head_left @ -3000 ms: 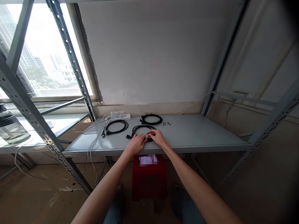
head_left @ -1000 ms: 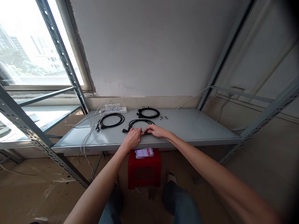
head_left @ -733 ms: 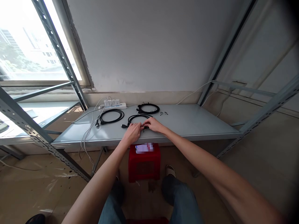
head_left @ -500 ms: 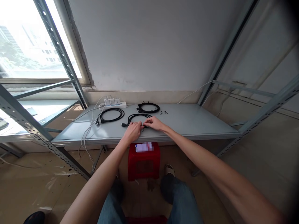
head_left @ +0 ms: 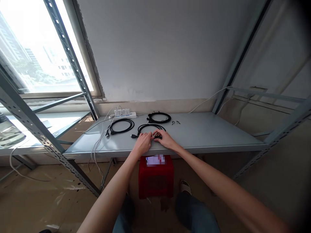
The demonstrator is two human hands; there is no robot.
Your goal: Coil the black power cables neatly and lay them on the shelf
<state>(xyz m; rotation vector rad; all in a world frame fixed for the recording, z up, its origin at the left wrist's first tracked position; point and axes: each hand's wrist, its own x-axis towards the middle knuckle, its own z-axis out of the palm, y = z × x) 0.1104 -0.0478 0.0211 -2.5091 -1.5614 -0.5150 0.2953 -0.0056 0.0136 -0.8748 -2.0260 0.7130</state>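
A coil of black cable (head_left: 153, 125) lies near the shelf's front edge, its connector end (head_left: 133, 136) sticking out to the left. Over the coil's near side, my left hand (head_left: 143, 143) is closed on the cable with the fingers bent down. Beside it, my right hand (head_left: 166, 139) has thumb and fingers pinched at the same coil, and part of the cable shows under the fingers. The two hands' fingertips nearly meet. Any small thing between them is hidden. Two other black cable coils lie close by, a left coil (head_left: 121, 126) and a back coil (head_left: 159, 117).
Several short black ties (head_left: 176, 123) lie right of the coils. At the back stands a white power strip (head_left: 122, 114) with plugs; white cords (head_left: 99, 140) hang over the front edge. Below, a red stool (head_left: 156, 181) carries a phone (head_left: 155, 160). Metal posts frame the shelf (head_left: 206, 136).
The view has shifted, so everything sits slightly lower and further right. My right hand's fingers have curled more, baring cable beneath them. My left hand stays at the coil.
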